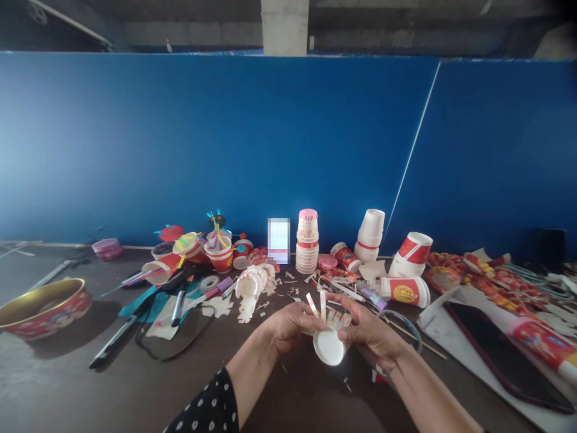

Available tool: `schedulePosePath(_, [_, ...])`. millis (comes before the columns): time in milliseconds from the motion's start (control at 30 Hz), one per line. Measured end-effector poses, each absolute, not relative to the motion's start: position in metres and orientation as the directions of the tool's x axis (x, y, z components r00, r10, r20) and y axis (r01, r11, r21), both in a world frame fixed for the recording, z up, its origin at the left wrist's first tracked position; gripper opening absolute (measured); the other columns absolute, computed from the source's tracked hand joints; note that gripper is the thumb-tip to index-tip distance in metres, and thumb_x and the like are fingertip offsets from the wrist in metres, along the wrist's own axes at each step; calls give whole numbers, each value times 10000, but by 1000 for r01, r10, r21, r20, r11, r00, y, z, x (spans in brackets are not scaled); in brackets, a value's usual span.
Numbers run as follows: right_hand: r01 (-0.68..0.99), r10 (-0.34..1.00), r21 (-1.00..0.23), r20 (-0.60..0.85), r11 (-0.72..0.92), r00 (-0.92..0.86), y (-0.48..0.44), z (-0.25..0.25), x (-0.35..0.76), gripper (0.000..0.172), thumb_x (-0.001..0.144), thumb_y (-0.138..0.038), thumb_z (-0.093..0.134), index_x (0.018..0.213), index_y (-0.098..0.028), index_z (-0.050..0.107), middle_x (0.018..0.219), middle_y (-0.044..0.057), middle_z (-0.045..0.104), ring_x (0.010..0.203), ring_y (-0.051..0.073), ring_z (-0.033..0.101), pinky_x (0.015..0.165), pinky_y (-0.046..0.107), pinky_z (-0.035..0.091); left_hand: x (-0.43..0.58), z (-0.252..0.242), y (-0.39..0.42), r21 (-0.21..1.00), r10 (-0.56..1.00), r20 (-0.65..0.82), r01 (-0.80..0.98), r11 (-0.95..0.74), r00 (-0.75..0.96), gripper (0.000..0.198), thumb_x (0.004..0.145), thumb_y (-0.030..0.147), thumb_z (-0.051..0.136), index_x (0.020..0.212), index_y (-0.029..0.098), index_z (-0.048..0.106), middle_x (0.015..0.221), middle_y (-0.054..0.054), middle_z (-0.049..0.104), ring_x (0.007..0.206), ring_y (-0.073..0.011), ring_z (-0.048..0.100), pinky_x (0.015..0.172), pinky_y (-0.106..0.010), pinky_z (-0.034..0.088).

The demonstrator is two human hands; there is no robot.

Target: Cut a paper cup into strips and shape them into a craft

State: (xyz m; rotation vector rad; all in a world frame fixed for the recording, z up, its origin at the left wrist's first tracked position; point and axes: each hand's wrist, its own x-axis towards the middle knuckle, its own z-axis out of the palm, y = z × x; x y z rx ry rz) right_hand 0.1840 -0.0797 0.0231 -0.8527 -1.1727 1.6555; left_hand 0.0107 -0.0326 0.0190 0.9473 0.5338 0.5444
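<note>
Lower centre of the frame: your left hand (288, 328) and right hand (367, 331) clamp their fingers on a paper cup (329, 347), base toward you, apparently so its cut strips fan out above the bench (90, 385).

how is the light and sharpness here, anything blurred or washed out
Head view: dim, soft light on the table; the blue wall is lit unevenly, paler on the left and darker toward the right; the paper cup held by the left hand and right hand is sharp, its white base nearly washed out; a pixelated patch masks something beside the stacked cups.
</note>
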Motion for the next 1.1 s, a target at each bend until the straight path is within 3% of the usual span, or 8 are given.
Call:
schedulePosePath(367, [-305, 926, -941, -22, -146, -377, -79, 21, 182, 760, 498, -244, 802, 1194, -215, 499, 1001, 55, 640, 972, 243, 562, 923, 398, 329, 13, 21, -34, 864, 631, -152, -208, 458, 761, 252, 443, 125, 749, 676, 60, 677, 615, -57, 642, 612, -161, 587, 694, -284, 437])
schedulePosePath(667, [-296, 927, -934, -83, -200, -365, -82, 24, 180, 784, 508, -179, 788, 1229, -229, 484, 933, 34, 663, 888, 206, 598, 850, 342, 388, 13, 20, -35, 887, 686, -147, -213, 411, 712, 188, 430, 109, 736, 597, 68, 659, 568, -44, 614, 545, -143, 548, 658, -300, 430])
schedulePosePath(967, [-313, 935, -931, -74, -190, -346, -82, 28, 181, 928, 481, -166, 795, 1313, -234, 390, 1004, 50, 658, 960, 244, 581, 914, 403, 358, 8, 18, -32, 906, 613, -145, -145, 398, 777, 270, 474, 183, 786, 692, 65, 680, 646, -63, 648, 611, -150, 574, 704, -290, 435])
schedulePosePath(1100, [-292, 941, -940, -72, -175, -330, -83, 30, 180, 875, 452, -148, 802, 1256, -232, 467, 1052, 46, 645, 1030, 250, 545, 968, 408, 313, 10, 19, -34, 902, 616, -114, -179, 393, 779, 326, 462, 144, 790, 764, 79, 683, 700, -68, 664, 650, -171, 594, 732, -312, 442])
